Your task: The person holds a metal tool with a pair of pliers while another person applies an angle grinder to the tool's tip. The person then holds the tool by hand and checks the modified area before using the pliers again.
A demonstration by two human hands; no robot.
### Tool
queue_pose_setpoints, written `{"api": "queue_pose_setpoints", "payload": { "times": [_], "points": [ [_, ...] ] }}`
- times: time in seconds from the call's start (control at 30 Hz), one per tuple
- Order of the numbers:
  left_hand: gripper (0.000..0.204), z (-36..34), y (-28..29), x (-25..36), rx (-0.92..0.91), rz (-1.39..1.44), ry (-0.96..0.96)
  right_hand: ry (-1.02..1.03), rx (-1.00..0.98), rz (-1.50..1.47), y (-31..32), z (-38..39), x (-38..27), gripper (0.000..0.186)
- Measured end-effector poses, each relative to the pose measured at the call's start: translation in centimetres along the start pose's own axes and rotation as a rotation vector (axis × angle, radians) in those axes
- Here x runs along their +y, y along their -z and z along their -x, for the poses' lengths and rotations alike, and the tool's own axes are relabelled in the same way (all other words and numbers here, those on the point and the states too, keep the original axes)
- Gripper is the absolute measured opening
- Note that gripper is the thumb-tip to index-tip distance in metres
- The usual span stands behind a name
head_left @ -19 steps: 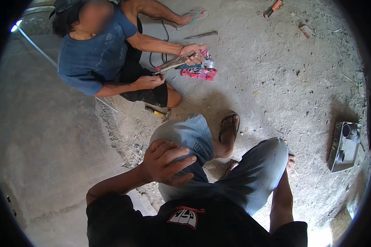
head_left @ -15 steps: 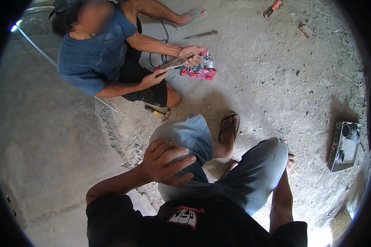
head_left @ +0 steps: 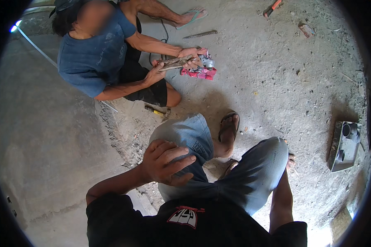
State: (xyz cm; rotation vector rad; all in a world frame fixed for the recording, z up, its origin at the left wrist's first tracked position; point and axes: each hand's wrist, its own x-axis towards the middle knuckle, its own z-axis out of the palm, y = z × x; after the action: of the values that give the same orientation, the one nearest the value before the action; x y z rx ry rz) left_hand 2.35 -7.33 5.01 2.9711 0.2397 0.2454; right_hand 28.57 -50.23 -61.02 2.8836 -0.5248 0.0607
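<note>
My left hand (head_left: 167,162) holds nothing; its fingers are apart and loosely curled over my left thigh, in pale blue jeans (head_left: 179,129). Beside my right knee, only part of my right hand (head_left: 291,161) shows, low against the leg; the knee and thigh hide the rest. Across from me a kneeling co-worker (head_left: 97,61) in a blue T-shirt grips a rough, weathered piece of wood (head_left: 175,64) with both hands. Just beyond it on the floor is a grey metal thing (head_left: 208,62) among pink patterned cloth (head_left: 200,74).
A yellow-handled hammer (head_left: 156,111) lies near the co-worker's knee. Behind them are a dark cord (head_left: 165,31) and a long metal bar (head_left: 200,34). At right stands a grey tray (head_left: 344,150) with dark cups. An orange-handled tool (head_left: 273,8) lies far off; a concrete slab (head_left: 49,144) is at left.
The co-worker's nearer hand has shifted up on the piece of wood, and the wood has turned slightly. Both my hands have stayed in place.
</note>
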Motion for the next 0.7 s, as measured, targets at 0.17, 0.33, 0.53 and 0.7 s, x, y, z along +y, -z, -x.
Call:
{"api": "queue_pose_setpoints", "payload": {
  "times": [0.17, 0.33, 0.53, 0.7],
  "points": [
    [0.046, -0.35, 0.06, -0.01, 0.001, -0.008, -0.012, 0.005, -0.007, 0.000, -0.32, 0.03, 0.06, 0.064],
    [0.046, -0.46, 0.15, 0.10, 0.003, 0.000, -0.010, 0.009, -0.017, 0.005, -0.21, -0.05, 0.19, 0.064],
    [0.039, -0.69, 0.20, 0.10, -0.003, -0.029, -0.033, 0.011, -0.025, 0.009, 0.06, -0.32, 0.27, 0.065],
    [0.045, -0.48, 0.02, 0.18, -0.007, 0.003, -0.001, 0.011, -0.031, 0.011, 0.02, -0.32, 0.39, 0.065]
  ]
}}
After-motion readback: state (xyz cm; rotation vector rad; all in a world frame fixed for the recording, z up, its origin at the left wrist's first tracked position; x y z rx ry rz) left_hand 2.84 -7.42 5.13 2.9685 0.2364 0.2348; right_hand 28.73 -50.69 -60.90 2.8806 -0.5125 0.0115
